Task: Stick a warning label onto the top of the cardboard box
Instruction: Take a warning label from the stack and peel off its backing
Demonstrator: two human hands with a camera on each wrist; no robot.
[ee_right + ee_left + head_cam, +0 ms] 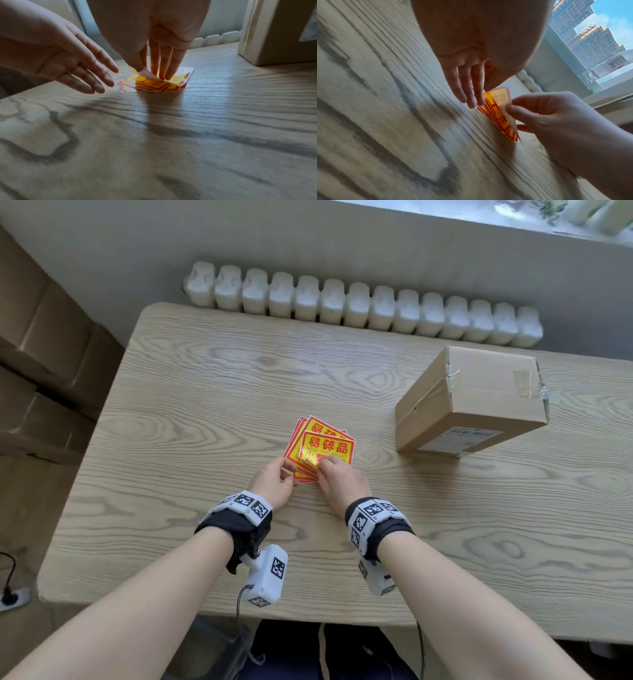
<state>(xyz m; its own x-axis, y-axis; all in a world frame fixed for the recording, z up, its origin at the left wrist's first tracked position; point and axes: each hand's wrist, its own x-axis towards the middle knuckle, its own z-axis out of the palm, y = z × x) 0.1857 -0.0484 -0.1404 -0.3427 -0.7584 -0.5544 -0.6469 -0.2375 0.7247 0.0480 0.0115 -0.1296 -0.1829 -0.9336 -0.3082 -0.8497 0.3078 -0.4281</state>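
Observation:
A fanned stack of red-and-yellow warning labels [297, 440] lies at the middle of the wooden table [191, 405]. My right hand [323, 465] pinches the near corner of the top label [327, 446] between thumb and forefinger and curls it upward, which the right wrist view shows at the label [184, 75] and right hand [145, 70]. With straight fingers, my left hand [289, 474] touches the stack's left edge; its fingertips [471, 104] rest by the stack [498, 121]. The taped cardboard box [479, 392] stands to the right, apart from both hands.
A white radiator [359, 302] runs along the wall behind the table. Brown cartons [41, 354] are piled on the floor to the left. A power strip [10, 597] lies by the table's near left corner. Bare tabletop separates the labels from the box.

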